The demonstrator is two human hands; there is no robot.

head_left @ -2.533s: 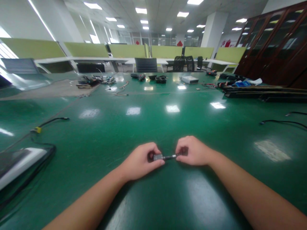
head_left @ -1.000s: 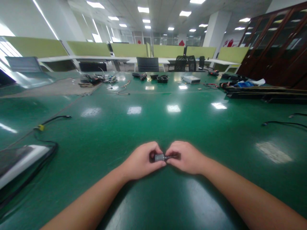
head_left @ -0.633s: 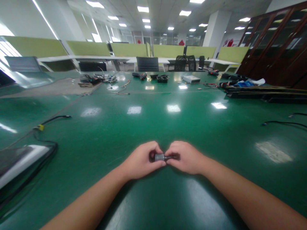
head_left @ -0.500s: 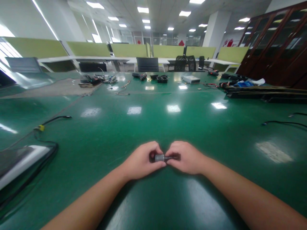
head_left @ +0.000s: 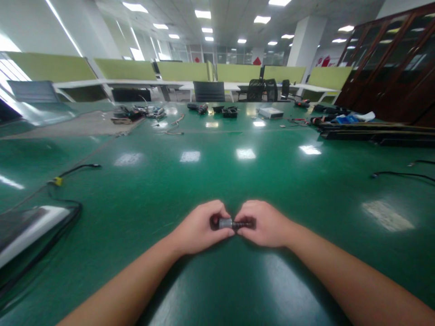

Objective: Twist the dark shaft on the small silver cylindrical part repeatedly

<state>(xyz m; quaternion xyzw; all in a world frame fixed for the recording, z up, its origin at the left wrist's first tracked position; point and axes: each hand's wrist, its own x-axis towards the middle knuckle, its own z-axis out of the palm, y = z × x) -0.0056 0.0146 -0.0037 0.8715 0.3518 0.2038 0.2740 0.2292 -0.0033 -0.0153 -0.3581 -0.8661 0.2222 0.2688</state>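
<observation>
Near the front middle of the green table, my left hand is closed around a small grey cylindrical part. A dark, ridged rod like a screw extends from the cylinder's right end. My right hand pinches this rod between thumb and fingers. The cylinder and rod lie in one horizontal line, and the fingertips of both hands are close together. The outer ends of both pieces are partly hidden in my hands.
At the left edge lies a grey-white device with a black cable. Black cables lie at the right. Electronic parts, a metal box and long black strips line the far side.
My left hand and the grey cylinder have shifted very slightly left. A little more of the dark rod shows between the hands.
</observation>
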